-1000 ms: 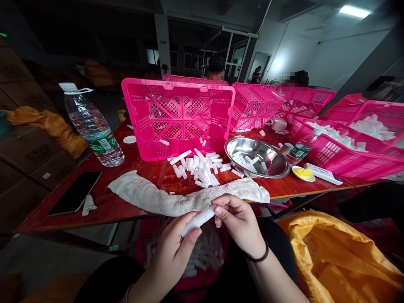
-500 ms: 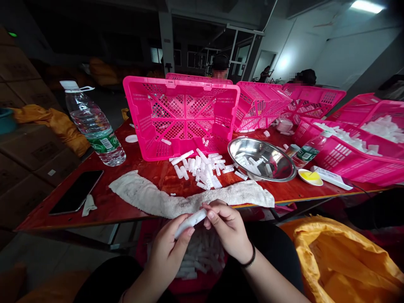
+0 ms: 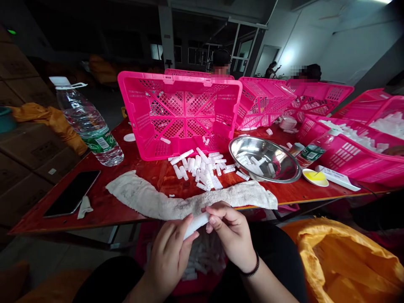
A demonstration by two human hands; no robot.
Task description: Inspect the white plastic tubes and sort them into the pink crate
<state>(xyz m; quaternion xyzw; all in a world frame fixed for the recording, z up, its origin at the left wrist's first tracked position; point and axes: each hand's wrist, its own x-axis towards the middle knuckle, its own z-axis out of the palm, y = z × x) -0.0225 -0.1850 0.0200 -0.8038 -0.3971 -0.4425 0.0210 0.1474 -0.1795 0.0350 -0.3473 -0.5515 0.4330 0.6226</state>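
Observation:
A white tube-like piece (image 3: 196, 225) is held between my two hands, just in front of the table edge. My left hand (image 3: 172, 248) wraps its fingers and thumb around the lower left end. My right hand (image 3: 232, 231) pinches the upper right end with thumb and fingertips. Beyond the hands, a stained white cloth (image 3: 186, 206) lies along the table's front edge. Several similar white tubes (image 3: 202, 168) are heaped behind it, at the mouth of a pink basket (image 3: 184, 153) tipped on its side. More tubes lie below my hands, between my knees.
A steel bowl (image 3: 284, 174) holds a few tubes. A yellow-filled dish (image 3: 315, 177), bottle (image 3: 312, 151) and white box (image 3: 337, 177) stand right. Left are a large water bottle (image 3: 101, 143) and phone (image 3: 72, 193). An orange sack (image 3: 350, 248) opens at lower right. Co-workers sit behind the baskets.
My left hand has rolled over, its fingers now covering more of the tube. Both hands have shifted slightly right, still holding it. The camera view has moved a little.

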